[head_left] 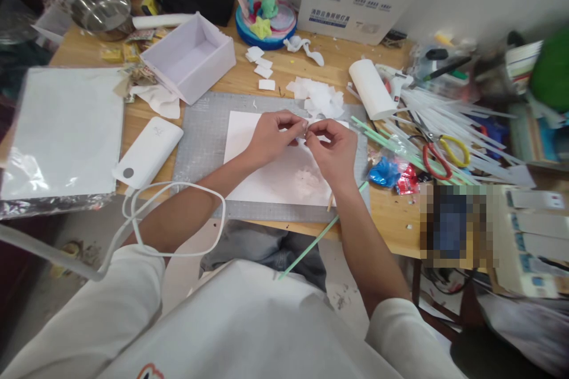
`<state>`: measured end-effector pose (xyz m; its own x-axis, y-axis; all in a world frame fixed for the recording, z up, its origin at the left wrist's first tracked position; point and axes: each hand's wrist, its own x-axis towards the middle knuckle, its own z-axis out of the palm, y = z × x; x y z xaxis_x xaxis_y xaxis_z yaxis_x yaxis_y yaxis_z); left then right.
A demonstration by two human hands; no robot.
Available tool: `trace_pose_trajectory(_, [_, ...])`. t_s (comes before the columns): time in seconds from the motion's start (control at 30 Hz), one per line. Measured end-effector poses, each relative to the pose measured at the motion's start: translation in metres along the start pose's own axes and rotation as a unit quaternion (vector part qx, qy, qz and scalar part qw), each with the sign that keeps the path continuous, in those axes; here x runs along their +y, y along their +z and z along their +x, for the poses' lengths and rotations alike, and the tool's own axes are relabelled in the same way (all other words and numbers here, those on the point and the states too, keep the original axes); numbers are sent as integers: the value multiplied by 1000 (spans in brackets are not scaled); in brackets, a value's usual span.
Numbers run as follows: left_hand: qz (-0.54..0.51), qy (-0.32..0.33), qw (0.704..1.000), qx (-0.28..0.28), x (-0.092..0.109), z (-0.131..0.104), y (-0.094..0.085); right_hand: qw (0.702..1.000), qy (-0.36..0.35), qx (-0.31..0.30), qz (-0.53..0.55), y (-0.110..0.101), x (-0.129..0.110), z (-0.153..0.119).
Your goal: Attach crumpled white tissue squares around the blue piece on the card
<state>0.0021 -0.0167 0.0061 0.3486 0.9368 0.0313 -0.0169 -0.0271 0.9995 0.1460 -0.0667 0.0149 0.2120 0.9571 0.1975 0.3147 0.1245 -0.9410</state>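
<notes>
My left hand (276,135) and my right hand (332,148) meet above a white sheet of paper (253,180). Thumb and fingers of each are pinched together, tip to tip with the other hand. Whatever sits between the fingertips is too small and too covered to name. Below the right hand, a pale crumpled or shredded patch (307,182) lies on the sheet. Under the paper is a grey cutting mat (200,130). A thin green stick (311,244) sticks out past the table's front edge, passing by my right wrist.
Left of the mat lie a white power bank (149,153) with a looped cable (222,213) and a lilac box (208,80). Crumpled tissue (320,95) and a white roll (372,89) are behind my hands. Scissors (438,160) rest among white sticks (466,124) on the right.
</notes>
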Motion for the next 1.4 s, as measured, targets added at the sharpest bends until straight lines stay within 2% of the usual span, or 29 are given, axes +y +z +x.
trace_pose_trajectory(0.33, [-3, 1, 1000, 12, -2, 2, -1, 997, 36, -3, 63, -1, 6, 2])
trace_pose_trajectory(0.5, [71, 69, 994, 37, -4, 0, -1, 991, 71, 24, 108, -1, 7, 3])
trace_pose_trajectory(0.67, [136, 98, 985, 35, -4, -4, 2, 985, 123, 22, 118, -1, 9, 4])
trace_pose_trajectory(0.9, [214, 182, 960, 18, -10, -3, -1, 983, 135, 23, 118, 0, 12, 4])
trace_pose_trajectory(1.07, [235, 212, 948, 18, -16, -3, 0, 980, 140, 35, 140, 1, 13, 4])
trace_pose_trajectory(1.4, [224, 172, 959, 25, -14, -4, 1, 980, 139, 21, 140, 1, 12, 3])
